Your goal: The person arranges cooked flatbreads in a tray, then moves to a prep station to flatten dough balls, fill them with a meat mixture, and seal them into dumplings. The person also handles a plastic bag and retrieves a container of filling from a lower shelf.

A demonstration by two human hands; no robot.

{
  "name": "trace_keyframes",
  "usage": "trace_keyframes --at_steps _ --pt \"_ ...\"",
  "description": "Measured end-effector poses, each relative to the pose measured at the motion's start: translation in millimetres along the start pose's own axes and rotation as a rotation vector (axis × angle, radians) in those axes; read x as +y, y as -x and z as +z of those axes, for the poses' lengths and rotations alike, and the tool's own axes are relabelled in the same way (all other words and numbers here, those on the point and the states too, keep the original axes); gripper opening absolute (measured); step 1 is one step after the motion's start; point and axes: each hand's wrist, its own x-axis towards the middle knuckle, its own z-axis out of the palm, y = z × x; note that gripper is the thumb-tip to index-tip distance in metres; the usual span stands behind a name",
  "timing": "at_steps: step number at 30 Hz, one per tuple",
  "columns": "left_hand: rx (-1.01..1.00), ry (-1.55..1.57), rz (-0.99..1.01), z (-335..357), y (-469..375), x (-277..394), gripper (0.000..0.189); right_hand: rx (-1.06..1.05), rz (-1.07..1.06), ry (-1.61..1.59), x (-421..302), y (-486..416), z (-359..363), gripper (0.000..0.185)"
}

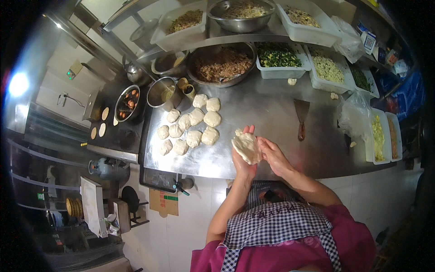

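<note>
A flattened piece of pale dough lies across the palm of my left hand, above the front part of the steel worktable. My left fingertips show beyond its far edge. My right hand has its fingers at the dough's right edge; the exact grip is partly hidden. To the left, several rounded dough portions sit in a loose group on the steel. A scraper with a wide blade rests to the right, its handle towards me.
Behind the dough stand a bowl of brown filling, a tub of chopped greens and a steel pot. A shelf overhangs them. A dark griddle with flatbreads adjoins on the left. A plastic bag and narrow tubs occupy the right.
</note>
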Motion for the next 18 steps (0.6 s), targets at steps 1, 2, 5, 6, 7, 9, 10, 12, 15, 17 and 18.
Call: trace_keyframes --at_steps 1,2,5,6,7,9,10,12,15,17,18 --pt "0.001 -0.084 0.037 -4.3 -3.9 5.1 0.054 0.003 -0.043 0.074 6.1 -9.0 6.1 0.038" --pt "0.033 -0.177 0.069 -8.7 -7.7 10.8 0.054 -0.01 -0.098 0.144 10.9 -18.9 13.5 0.034" --pt "0.181 -0.227 -0.022 -28.7 -21.5 38.3 0.05 0.057 -0.258 0.322 19.7 -52.0 43.5 0.021" --pt "0.211 -0.205 -0.134 -39.6 -24.8 54.1 0.048 0.077 -0.308 0.402 20.6 -61.8 54.1 0.02" --pt "0.241 -0.184 -0.249 -50.3 -28.2 68.4 0.046 0.113 -0.319 0.486 21.1 -71.8 65.4 0.019" --pt "0.232 -0.063 -0.273 -69.5 -41.5 93.1 0.043 0.149 -0.434 0.674 21.2 -90.2 87.6 0.016" --pt "0.221 -0.035 -0.288 -78.1 -50.0 105.6 0.043 0.136 -0.448 0.748 18.8 -100.2 97.0 0.015" --pt "0.217 -0.012 -0.303 -93.1 -71.4 129.5 0.042 0.118 -0.529 0.888 11.7 -128.2 113.4 0.013" --pt "0.201 -0.059 -0.309 -110.0 -99.7 162.4 0.044 0.287 -0.793 1.083 -18.2 -187.5 109.9 0.012" --pt "0.115 -0.04 -0.334 -114.7 -117.4 178.2 0.048 0.378 -0.782 1.156 -41.6 -234.3 95.9 0.012" --pt "0.08 -0.009 -0.345 -115.1 -124.7 184.1 0.049 0.413 -0.778 1.293 -53.8 -257.6 86.2 0.014"
